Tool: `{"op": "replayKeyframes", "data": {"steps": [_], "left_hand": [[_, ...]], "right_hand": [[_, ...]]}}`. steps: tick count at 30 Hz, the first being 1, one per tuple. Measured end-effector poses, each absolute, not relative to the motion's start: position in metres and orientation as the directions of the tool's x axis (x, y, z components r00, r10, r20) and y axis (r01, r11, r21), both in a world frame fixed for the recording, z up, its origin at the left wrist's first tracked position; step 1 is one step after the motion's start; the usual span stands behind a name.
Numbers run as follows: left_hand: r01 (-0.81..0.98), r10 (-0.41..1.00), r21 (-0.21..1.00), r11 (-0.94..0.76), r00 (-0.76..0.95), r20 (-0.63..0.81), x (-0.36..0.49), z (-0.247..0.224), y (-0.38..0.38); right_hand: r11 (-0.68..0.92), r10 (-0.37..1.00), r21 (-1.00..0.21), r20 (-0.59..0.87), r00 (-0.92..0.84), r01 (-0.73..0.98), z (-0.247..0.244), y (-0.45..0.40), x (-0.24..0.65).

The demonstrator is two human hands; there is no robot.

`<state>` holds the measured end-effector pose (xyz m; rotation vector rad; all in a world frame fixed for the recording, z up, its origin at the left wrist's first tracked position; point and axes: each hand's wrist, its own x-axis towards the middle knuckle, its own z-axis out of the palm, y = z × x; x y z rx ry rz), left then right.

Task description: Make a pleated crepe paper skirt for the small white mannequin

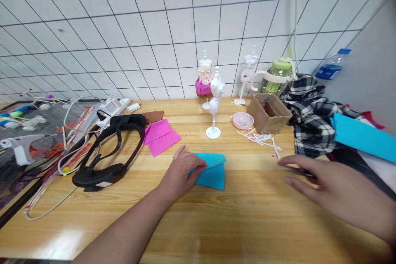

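A folded piece of blue fabric [213, 175] lies on the wooden table [198, 218], its lighter top layer turned over. My left hand [184, 171] grips its left edge, thumb and fingers pressed together. To the right, above the table, my right hand [321, 189] is blurred by motion, with a dark, slim object [301, 171] between thumb and fingers; what it is cannot be made out. Just behind the fabric stands a bare white mannequin [216, 90] on a round base.
Behind are a dressed mannequin [204, 75], another white mannequin [248, 70], a pink dish [243, 121], a cardboard box [268, 117] and paper strips [261, 139]. Pink fabric [162, 138] and a black headset [108, 175] lie left; a plaid cloth [309, 111] lies right.
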<state>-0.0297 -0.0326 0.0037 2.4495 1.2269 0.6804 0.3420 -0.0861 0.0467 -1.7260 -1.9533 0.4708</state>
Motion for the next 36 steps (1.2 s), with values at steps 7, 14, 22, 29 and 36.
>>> {"op": "replayKeyframes", "data": {"steps": [7,14,22,29,36], "left_hand": [[0.502,0.722,0.520,-0.691,0.518,0.459,-0.036,0.005,-0.036],[0.342,0.911,0.848,-0.406,0.232,0.342,-0.032,-0.002,-0.037],[-0.055,0.840,0.971,0.235,0.513,-0.174,-0.020,-0.011,-0.032],[-0.188,0.815,0.900,0.392,0.525,-0.245,-0.031,-0.003,-0.030],[0.129,0.860,0.992,0.000,0.506,-0.066,-0.038,-0.001,-0.028]], "right_hand": [[0.413,0.886,-0.529,0.042,-0.463,0.742,0.032,-0.033,0.217],[-0.038,0.938,-0.973,-0.114,-0.329,0.229,-0.006,-0.016,0.206],[-0.695,0.709,-0.616,-0.502,-0.494,-0.371,0.009,-0.028,0.196],[-0.430,0.903,-0.813,-0.390,-0.181,-0.394,-0.014,-0.014,0.215],[-0.348,0.938,-0.797,-0.301,-0.175,-0.494,-0.001,-0.013,0.222]]}}
